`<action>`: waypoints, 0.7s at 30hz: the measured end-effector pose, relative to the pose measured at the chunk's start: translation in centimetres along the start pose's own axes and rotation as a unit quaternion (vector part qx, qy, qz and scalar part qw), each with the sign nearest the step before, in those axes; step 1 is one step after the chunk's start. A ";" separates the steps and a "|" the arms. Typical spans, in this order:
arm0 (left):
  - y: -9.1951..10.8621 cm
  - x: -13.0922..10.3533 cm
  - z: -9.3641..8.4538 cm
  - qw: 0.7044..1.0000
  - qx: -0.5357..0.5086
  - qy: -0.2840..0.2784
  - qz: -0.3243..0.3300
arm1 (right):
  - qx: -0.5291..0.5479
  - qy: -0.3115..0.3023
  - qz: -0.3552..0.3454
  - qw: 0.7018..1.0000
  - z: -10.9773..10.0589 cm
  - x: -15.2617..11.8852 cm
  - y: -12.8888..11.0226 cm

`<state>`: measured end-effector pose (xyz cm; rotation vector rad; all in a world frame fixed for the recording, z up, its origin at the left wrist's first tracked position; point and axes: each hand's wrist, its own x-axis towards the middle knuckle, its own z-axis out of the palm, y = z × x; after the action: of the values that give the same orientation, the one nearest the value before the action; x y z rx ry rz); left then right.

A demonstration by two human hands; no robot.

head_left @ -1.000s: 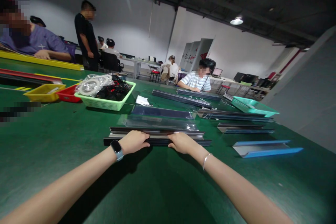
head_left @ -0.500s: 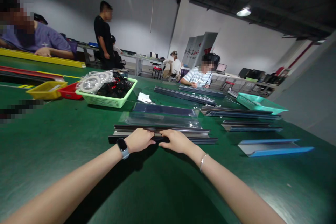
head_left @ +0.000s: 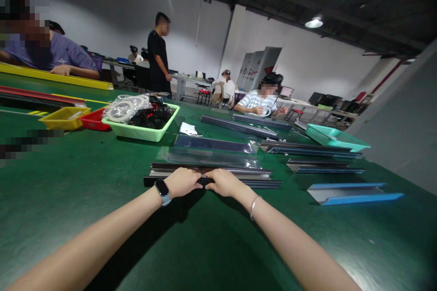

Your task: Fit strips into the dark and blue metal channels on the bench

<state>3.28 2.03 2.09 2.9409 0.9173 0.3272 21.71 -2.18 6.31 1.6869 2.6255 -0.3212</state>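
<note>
A long dark metal profile [head_left: 259, 183] with a silver inner face lies across the green table [head_left: 68, 182] in front of me. My left hand [head_left: 182, 181], with a watch on its wrist, grips the profile near its middle. My right hand [head_left: 223, 182], with a thin bracelet on its wrist, grips it right beside the left; the fingertips of both almost touch. Just beyond the profile lie a clear plastic sleeve [head_left: 208, 157] and a dark strip in plastic [head_left: 213, 144].
Further right lie more dark profiles [head_left: 324, 167] and a blue-edged one [head_left: 355, 193]. A light green basket [head_left: 138, 132] of tape rolls and black parts, a red tray [head_left: 90, 120] and a yellow tray [head_left: 63, 118] stand at back left. A teal tray [head_left: 336, 137] is at far right. Several people sit or stand beyond.
My right hand has slid left along the profile until it is next to my left hand. A standing person in black has walked to the right in the background.
</note>
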 end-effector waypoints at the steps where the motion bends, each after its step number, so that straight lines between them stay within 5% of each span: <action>1: 0.0 0.0 -0.1 1.000 -0.001 -0.005 0.000 | -0.002 -0.003 -0.001 1.000 -0.2 0.0 -0.1; 12: -0.7 -1.5 -1.4 1.000 0.003 -0.022 -0.010 | -0.023 0.016 0.005 1.000 0.4 -0.6 0.2; 21: -0.6 -1.1 -0.7 1.000 -0.008 -0.010 -0.014 | -0.036 0.014 0.023 0.999 0.4 -1.1 1.3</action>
<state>1.95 1.93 2.48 2.9086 0.9471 0.3032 23.33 -2.73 5.85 1.7397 2.5790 -0.2027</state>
